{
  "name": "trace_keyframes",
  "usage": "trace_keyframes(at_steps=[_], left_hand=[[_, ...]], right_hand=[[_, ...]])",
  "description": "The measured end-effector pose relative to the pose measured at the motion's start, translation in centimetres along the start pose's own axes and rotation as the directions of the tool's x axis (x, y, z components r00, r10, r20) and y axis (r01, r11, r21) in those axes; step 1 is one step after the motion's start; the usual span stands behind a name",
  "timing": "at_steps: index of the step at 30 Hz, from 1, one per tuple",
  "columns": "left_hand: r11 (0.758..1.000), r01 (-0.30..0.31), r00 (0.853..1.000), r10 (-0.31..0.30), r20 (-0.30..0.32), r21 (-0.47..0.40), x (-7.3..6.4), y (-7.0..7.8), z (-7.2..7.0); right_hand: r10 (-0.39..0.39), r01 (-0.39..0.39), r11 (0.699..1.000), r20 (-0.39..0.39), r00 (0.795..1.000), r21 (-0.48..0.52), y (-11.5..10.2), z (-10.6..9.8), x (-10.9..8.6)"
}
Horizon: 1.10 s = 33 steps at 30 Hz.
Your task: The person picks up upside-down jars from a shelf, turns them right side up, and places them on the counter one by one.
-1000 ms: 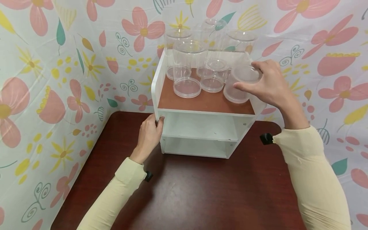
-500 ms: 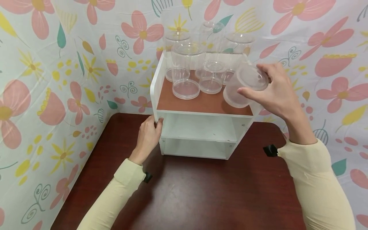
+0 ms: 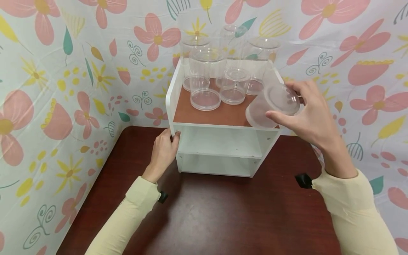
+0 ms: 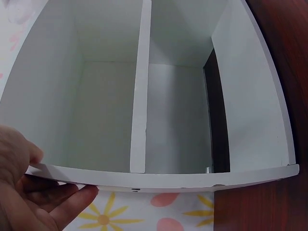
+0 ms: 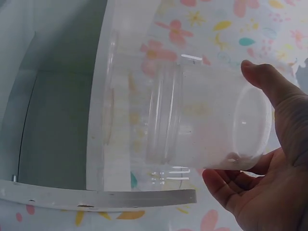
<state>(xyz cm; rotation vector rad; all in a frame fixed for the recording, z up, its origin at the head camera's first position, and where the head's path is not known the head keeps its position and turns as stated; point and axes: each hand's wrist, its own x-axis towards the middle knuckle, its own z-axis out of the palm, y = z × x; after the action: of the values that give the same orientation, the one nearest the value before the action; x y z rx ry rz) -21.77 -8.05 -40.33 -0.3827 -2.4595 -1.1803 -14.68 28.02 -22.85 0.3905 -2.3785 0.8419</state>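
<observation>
My right hand [image 3: 313, 115] holds a cloudy plastic jar [image 3: 271, 106] between thumb and fingers around its closed base end. The jar leans toward the hand, its ridged rim end [image 5: 163, 115] lower, at the front right of the white shelf unit's brown top board [image 3: 183, 115]. My left hand [image 3: 163, 152] grips the front edge of the left side panel of the white shelf unit [image 3: 220, 140]. In the left wrist view its thumb lies inside the panel [image 4: 159, 179] and its fingers outside. Behind the held jar stand several clear jars, among them a tall jar [image 3: 206, 79] and a short jar [image 3: 234, 88].
The shelf unit has two open compartments [image 4: 106, 110] under its top board. It stands on a dark red-brown table [image 3: 197, 212]. Flower-printed cloth [image 3: 95, 88] hangs close behind and to the left.
The right hand has tipped the cloudy jar from nearly upright to leaning, and brought it down toward the front right edge of the top board. The left hand keeps its place on the panel.
</observation>
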Motion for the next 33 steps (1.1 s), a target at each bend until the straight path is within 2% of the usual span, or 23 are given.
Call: trace_keyframes(at_steps=[9, 18, 22, 33], left_hand=[[1.0, 0.008, 1.0, -0.008, 0.003, 0.001, 0.0, -0.1, 0.0], [1.0, 0.001, 1.0, -0.001, 0.001, -0.006, 0.1, -0.4, 0.0], [1.0, -0.004, 1.0, 0.004, -0.003, -0.016, 0.2, -0.5, 0.0], [1.0, 0.027, 1.0, -0.027, -0.003, 0.008, 0.4, -0.6, -0.3]], right_hand=[[-0.069, 0.07, 0.997, -0.037, 0.997, 0.02, -0.5, 0.5, -2.2], [-0.045, 0.043, 0.997, 0.024, 0.999, 0.063, -0.8, 1.9, -4.0], [-0.062, 0.059, 0.996, 0.034, 0.997, 0.073, -0.6, 2.7, -4.8], [-0.047, 0.04, 0.994, 0.065, 0.997, 0.105, 0.2, 5.1, -7.1]])
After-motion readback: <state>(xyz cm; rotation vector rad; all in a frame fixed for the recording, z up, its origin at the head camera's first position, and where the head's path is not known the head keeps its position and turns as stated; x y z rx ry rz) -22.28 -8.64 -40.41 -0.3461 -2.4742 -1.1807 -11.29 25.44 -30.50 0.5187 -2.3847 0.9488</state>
